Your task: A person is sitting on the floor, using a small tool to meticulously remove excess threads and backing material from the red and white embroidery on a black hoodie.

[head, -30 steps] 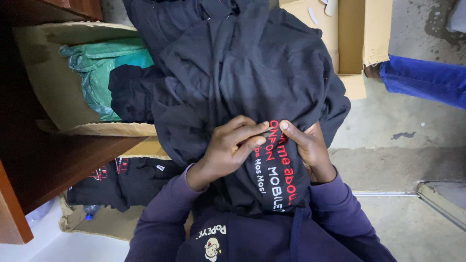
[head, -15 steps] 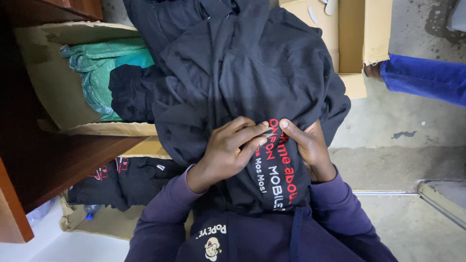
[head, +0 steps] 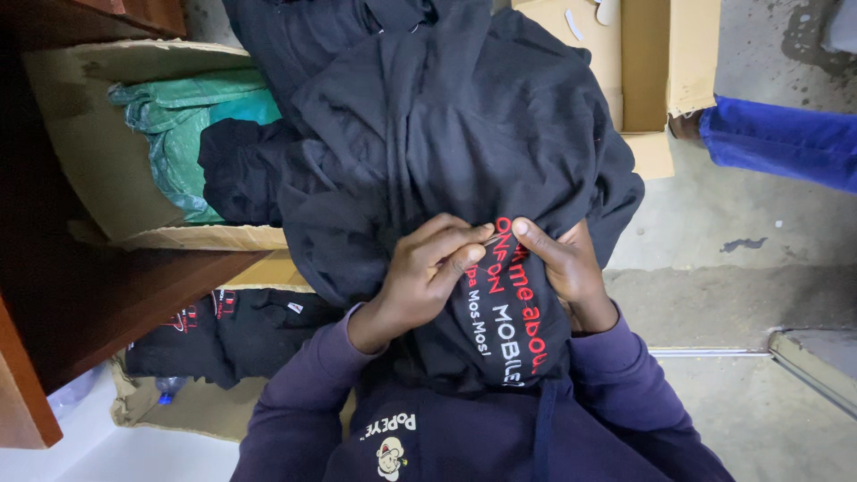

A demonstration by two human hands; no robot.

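A black garment (head: 464, 134) with red and white printed lettering lies bunched over my lap. My left hand (head: 427, 272) pinches the cloth at the upper edge of the print, and a thin needle-like metal piece (head: 494, 238) shows between its fingertips. My right hand (head: 561, 263) grips the same garment from the right side, thumb pressed on the red lettering. Both hands sit close together, almost touching. I wear a purple sweatshirt (head: 446, 428) with a small cartoon figure on the chest.
An open cardboard box (head: 98, 152) at left holds a green plastic bag (head: 192, 116) and dark cloth. Another cardboard box (head: 656, 80) stands at top right. Folded black shirts (head: 228, 330) lie on cardboard at lower left. Another person's blue-trousered leg (head: 777, 143) rests at right.
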